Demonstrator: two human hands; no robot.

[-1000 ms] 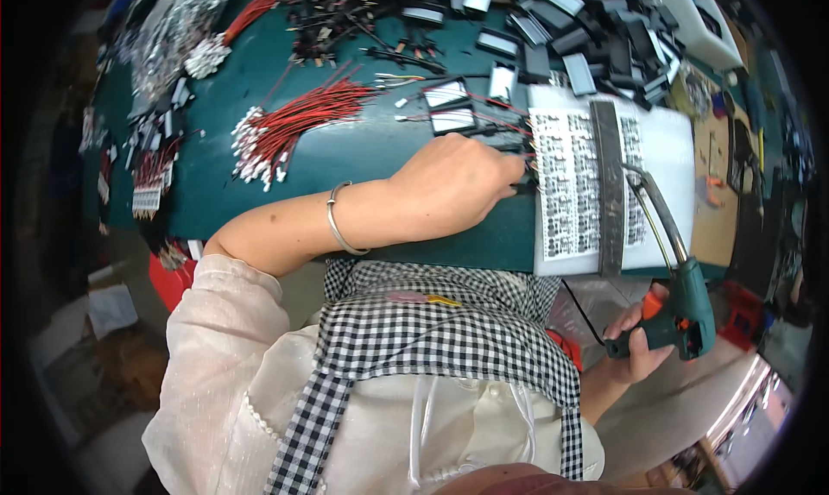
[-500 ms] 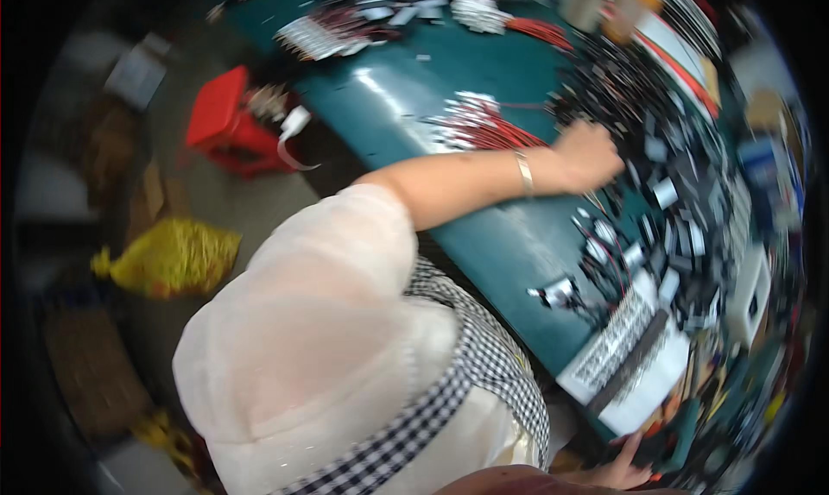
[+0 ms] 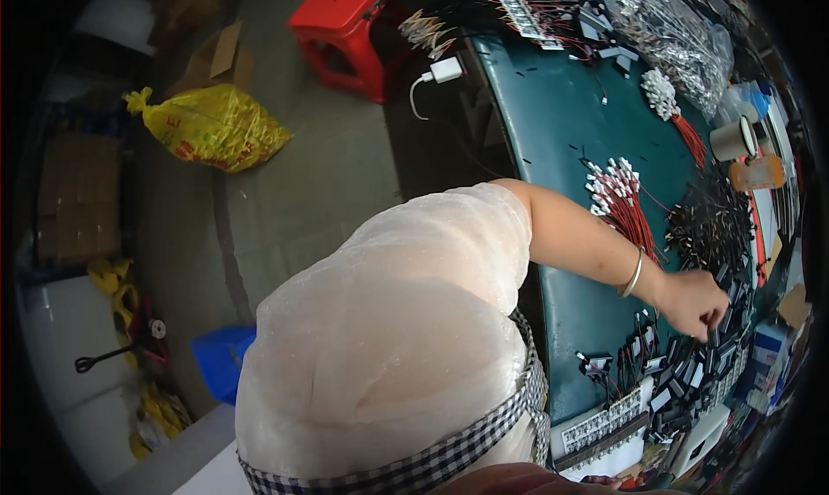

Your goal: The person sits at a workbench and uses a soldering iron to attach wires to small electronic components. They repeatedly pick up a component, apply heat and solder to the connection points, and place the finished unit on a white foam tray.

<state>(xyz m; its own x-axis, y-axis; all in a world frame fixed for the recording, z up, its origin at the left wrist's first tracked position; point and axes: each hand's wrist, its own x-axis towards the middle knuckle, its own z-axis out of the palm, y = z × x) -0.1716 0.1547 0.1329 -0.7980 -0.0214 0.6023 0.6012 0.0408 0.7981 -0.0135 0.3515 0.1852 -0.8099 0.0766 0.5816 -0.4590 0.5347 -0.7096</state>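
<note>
My left hand (image 3: pixel 691 303), with a bracelet at the wrist, reaches over the table's right side. Its fingers are curled together and point down into a heap of small black rectangular modules (image 3: pixel 678 391); what they pinch is hidden. Just beyond the hand lies a pile of black wires (image 3: pixel 712 223) with bare-looking tips. Beside the forearm is a bundle of red wires (image 3: pixel 635 219) with white connectors. Only a sliver of what seems to be my right hand (image 3: pixel 599 479) shows at the lower edge, its fingers mostly hidden.
The green table (image 3: pixel 566 322) also bears a white board with rows of parts (image 3: pixel 600 428), a clear plastic bag (image 3: pixel 665 29), a cup (image 3: pixel 732 139) and an orange-labelled jar (image 3: pixel 756 174). A red stool (image 3: pixel 341 20), yellow bag (image 3: pixel 216 128) and blue bin (image 3: pixel 220 361) stand on the floor.
The view has swung left, bringing more floor into sight. My left hand has moved from the black wires toward the modules. My right hand, earlier visible with fingers spread, has nearly left the picture.
</note>
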